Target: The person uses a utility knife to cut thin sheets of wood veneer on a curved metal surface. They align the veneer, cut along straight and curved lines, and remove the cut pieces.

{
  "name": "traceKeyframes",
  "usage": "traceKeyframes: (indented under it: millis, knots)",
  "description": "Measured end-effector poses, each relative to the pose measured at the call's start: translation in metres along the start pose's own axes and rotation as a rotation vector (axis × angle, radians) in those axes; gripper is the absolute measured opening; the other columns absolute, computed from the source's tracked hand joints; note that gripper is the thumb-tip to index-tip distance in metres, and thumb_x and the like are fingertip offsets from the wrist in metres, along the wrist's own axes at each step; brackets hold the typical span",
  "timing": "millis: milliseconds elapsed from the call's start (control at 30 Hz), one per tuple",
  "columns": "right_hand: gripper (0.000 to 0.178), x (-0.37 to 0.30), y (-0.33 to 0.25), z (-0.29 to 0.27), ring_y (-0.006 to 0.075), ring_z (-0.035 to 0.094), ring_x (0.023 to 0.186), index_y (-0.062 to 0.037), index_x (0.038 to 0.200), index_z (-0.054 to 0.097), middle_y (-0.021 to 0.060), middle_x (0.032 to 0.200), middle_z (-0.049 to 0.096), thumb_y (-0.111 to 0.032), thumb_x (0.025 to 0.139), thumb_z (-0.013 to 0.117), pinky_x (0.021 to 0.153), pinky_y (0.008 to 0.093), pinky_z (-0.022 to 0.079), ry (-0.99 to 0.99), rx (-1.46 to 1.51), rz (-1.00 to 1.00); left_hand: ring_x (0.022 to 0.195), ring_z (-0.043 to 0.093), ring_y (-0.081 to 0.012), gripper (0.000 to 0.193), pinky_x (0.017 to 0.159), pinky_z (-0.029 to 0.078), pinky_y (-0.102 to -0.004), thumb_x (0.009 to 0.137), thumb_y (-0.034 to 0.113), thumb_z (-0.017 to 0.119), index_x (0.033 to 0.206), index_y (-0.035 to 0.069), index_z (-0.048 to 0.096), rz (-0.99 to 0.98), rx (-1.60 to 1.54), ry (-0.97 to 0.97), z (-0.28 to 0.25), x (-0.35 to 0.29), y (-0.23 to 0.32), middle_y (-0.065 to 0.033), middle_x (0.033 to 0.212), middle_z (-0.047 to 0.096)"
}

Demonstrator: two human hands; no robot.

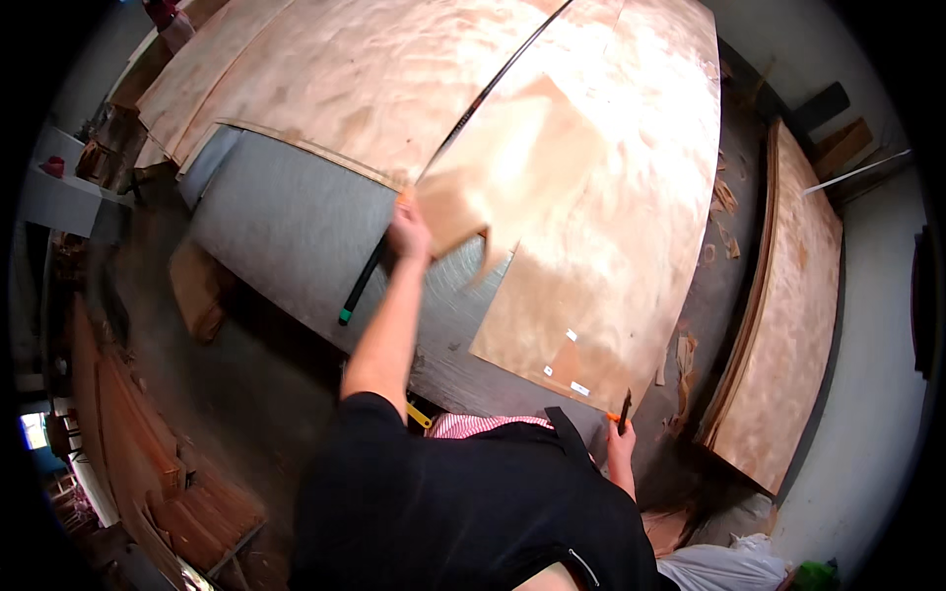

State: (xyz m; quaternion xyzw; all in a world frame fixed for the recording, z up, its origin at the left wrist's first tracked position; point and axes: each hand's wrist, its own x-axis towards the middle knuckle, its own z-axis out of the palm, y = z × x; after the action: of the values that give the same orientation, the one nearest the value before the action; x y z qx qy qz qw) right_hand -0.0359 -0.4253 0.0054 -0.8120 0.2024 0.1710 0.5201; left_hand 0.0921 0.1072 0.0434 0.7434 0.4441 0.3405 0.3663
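My left hand is stretched out over the table, closed on the near left edge of a loose piece of wood veneer. That piece is smeared by motion and looks lifted off the sheet below. By the table's near right edge, my right hand is closed around a dark, slim, pointed tool, perhaps a knife. Orange coverings show on fingers of both hands. A long thin black rod with a green end runs under or beside my left hand to the far edge. Small white labels lie on the large veneer sheet.
Wide veneer sheets cover the far part of the grey metal table. Another veneer stack stands to the right, past a floor strip with scraps. Brown boards lie lower left. A white plastic bag sits lower right.
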Motion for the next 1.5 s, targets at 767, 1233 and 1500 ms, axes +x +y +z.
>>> traceKeyframes:
  millis: [767, 1233, 1500]
  knots:
    - [0.052, -0.025, -0.176, 0.119, 0.0305, 0.056, 0.066, -0.0194, 0.124, 0.044, 0.0105, 0.082, 0.057, -0.002, 0.075, 0.05, 0.056, 0.0387, 0.045, -0.599, -0.823, -1.026, 0.071, 0.057, -0.0403, 0.031, 0.058, 0.045, -0.0467, 0.08, 0.026, 0.053, 0.095, 0.001, 0.044, -0.019, 0.09, -0.933, -0.103, -0.255, -0.046, -0.0235, 0.076, 0.057]
    - [0.011, -0.018, -0.155, 0.216, 0.0342, 0.058, 0.074, -0.0043, 0.085, 0.05, 0.017, 0.08, 0.055, -0.01, 0.076, 0.047, 0.061, 0.0418, 0.047, -0.632, -1.193, -1.033, 0.087, 0.056, -0.033, 0.029, 0.073, 0.044, -0.0375, 0.078, 0.014, 0.055, 0.097, -0.004, 0.043, -0.054, -0.026, -1.503, -0.156, -0.323, -0.074, -0.0221, 0.088, 0.056]
    - [0.013, -0.055, -0.216, 0.25, 0.0337, 0.056, 0.074, -0.006, 0.083, 0.05, 0.0135, 0.08, 0.055, -0.017, 0.076, 0.053, 0.065, 0.0412, 0.045, -0.664, -0.777, -1.178, 0.088, 0.055, -0.0394, 0.034, 0.075, 0.044, -0.0417, 0.077, 0.021, 0.057, 0.097, -0.003, 0.044, 0.065, -0.039, -1.459, -0.145, -0.349, -0.1, -0.0256, 0.087, 0.057]
